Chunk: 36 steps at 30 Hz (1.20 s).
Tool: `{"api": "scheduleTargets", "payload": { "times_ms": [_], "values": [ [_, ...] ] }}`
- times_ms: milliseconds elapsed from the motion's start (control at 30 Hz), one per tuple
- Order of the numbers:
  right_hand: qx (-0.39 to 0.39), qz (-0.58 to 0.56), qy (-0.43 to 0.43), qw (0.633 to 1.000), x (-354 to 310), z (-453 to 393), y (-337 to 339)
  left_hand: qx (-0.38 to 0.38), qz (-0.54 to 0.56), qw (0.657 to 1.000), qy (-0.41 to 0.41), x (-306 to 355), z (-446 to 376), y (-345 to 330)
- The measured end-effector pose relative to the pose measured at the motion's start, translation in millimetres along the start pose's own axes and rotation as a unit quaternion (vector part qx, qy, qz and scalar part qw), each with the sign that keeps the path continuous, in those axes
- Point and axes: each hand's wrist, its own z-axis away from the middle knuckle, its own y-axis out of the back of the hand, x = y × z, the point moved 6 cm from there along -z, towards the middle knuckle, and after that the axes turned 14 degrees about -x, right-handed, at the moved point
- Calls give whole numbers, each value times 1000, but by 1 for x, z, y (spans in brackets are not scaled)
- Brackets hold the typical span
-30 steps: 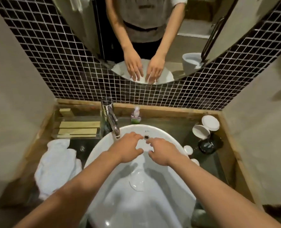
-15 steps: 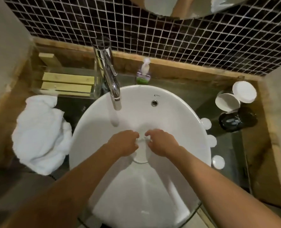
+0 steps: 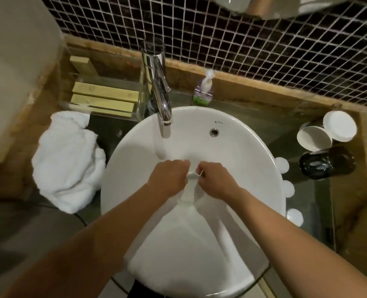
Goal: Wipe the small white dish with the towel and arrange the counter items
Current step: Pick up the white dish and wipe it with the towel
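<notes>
My left hand and my right hand are curled over the middle of the white basin, knuckles up and fingertips almost meeting. Between them shows a curved bit of a small white dish, gripped from both sides and mostly hidden by my fingers. The drain lies just below it. A crumpled white towel sits on the counter left of the basin, untouched.
A chrome tap reaches over the basin's back rim. Behind it are a small soap bottle and a clear tray of wooden boxes. At the right stand white cups, a black dish and three small white lids.
The view has tilted down from the mirror to the basin. My hands have drawn back from the overflow hole to the basin's middle, still together on the dish.
</notes>
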Motion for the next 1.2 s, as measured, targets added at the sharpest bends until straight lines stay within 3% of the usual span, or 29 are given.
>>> {"api": "scheduleTargets", "payload": {
  "times_ms": [133,333,467,633,833,967,1133,1200],
  "values": [
    [23,39,19,999,-27,17,34,71,-34,996,-39,7,18,43],
    [53,57,45,996,-72,42,65,91,-85,991,-48,0,47,90],
    [29,57,65,996,-95,47,67,101,-89,991,-4,-16,68,102],
    [4,32,66,997,-127,45,60,137,15,988,65,-54,95,110],
    [-50,-116,69,990,-159,37,49,187,-20,963,193,-132,149,115],
    [-76,-144,71,984,-178,34,45,146,-60,953,260,-169,167,100],
    [-75,-155,71,983,-183,26,49,-6,20,950,310,-196,165,61],
    [-67,-157,73,983,-183,24,52,34,27,954,297,-190,162,68]
  ]
}}
